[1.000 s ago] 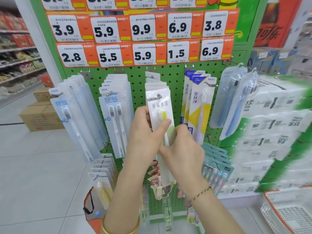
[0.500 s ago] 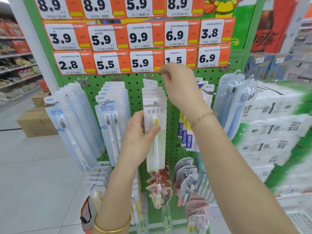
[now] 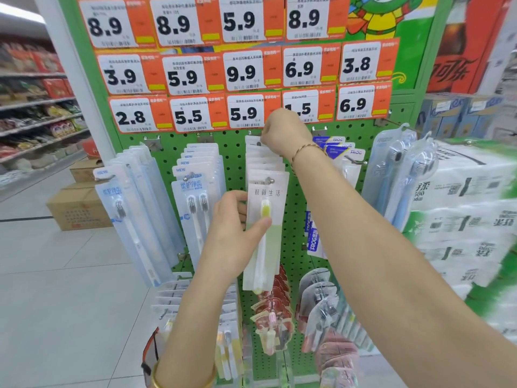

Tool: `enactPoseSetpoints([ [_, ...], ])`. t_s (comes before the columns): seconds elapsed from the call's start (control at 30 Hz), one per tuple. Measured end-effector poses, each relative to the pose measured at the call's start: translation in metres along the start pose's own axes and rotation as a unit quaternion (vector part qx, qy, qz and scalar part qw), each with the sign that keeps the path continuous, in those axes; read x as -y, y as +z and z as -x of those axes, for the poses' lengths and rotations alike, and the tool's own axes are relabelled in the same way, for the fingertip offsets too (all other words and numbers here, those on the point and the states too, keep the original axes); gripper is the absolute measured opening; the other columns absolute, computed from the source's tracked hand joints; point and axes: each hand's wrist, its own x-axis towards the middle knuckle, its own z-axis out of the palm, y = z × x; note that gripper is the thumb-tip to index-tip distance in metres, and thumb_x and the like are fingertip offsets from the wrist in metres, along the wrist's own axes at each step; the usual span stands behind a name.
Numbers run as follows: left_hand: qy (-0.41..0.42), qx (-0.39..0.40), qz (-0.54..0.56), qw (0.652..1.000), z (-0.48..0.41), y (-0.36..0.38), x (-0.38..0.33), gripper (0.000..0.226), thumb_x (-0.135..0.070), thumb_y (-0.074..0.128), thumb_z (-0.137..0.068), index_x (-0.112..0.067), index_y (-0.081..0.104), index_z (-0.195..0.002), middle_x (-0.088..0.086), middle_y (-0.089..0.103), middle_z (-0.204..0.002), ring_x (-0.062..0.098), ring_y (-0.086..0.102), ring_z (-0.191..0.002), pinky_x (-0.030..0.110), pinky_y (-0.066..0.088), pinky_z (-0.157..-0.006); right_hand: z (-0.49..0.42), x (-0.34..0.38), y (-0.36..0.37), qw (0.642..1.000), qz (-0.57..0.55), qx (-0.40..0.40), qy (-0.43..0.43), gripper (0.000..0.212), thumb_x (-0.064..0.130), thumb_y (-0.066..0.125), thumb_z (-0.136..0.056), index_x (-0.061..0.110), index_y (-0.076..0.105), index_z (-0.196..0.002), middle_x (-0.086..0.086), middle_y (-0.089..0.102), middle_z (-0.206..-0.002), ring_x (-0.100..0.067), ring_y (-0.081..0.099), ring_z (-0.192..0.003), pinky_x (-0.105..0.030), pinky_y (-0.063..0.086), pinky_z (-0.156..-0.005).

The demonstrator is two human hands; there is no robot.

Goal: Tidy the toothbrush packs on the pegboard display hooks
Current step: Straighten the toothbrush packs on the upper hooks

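Note:
On the green pegboard, a middle hook carries a row of white-and-green toothbrush packs. My left hand grips the front pack by its left edge, thumb across the yellow brush head. Higher up, my right hand reaches to the back of that hook. Its fingers curl at the tops of the rearmost packs, and what they pinch is hidden. My right forearm covers part of the blue-and-yellow packs beside it.
Pale blue packs and twin-brush packs hang to the left, and blue brush packs to the right. A lower row of red packs hangs beneath. Stacked tissue bales stand close on the right, and cardboard boxes sit on the floor at left.
My right hand left the front pack and rose to the back of the middle hook under the price tags. My left hand kept its hold on the front pack.

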Motion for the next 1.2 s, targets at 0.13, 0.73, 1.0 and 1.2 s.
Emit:
enactPoseSetpoints([
  [0.13,-0.002,-0.01,-0.012,1.0,0.0,-0.001,0.001,0.044,-0.028,0.069,-0.085,-0.023,0.045,-0.12,-0.004,0.051,-0.113,0.004,0.052,-0.097,0.029,0.05,-0.087,0.008,0.001,-0.006,1.0,0.016,-0.015,0.021,0.015,0.003,0.053,-0.089,0.011,0.054,-0.077,-0.002,0.045,-0.068,-0.026,0.051,-0.069,-0.029,0.04,-0.063],
  [0.73,0.116,-0.22,-0.017,0.968,0.028,0.012,-0.015,0.053,-0.021,0.071,-0.084,-0.022,0.043,-0.129,-0.013,0.033,-0.118,0.015,0.041,-0.12,0.043,0.042,-0.1,0.069,-0.01,-0.027,0.988,0.11,-0.107,0.01,0.041,-0.01,0.049,-0.085,0.013,0.027,-0.06,-0.002,0.03,-0.062,-0.022,0.036,-0.055,-0.029,0.033,-0.053],
  [1.0,0.155,-0.243,0.025,0.957,0.05,0.039,-0.038,0.041,-0.012,0.067,-0.085,-0.027,0.046,-0.117,-0.011,0.041,-0.11,0.005,0.045,-0.107,0.028,0.041,-0.094,0.109,-0.038,-0.052,0.981,0.121,-0.152,-0.003,0.04,-0.006,0.048,-0.085,0.012,0.025,-0.058,-0.003,0.029,-0.059,-0.021,0.031,-0.053,-0.029,0.014,-0.044],
  [1.2,0.142,-0.161,0.069,0.974,0.071,0.07,-0.054,0.031,-0.022,0.057,-0.088,-0.028,0.047,-0.117,-0.016,0.044,-0.113,0.002,0.047,-0.104,0.009,0.038,-0.084,0.163,-0.087,-0.064,0.99,0.025,-0.123,-0.06,0.02,0.014,0.051,-0.094,0.004,0.063,-0.082,-0.009,0.059,-0.077,-0.03,0.054,-0.08,-0.035,0.042,-0.063],
])
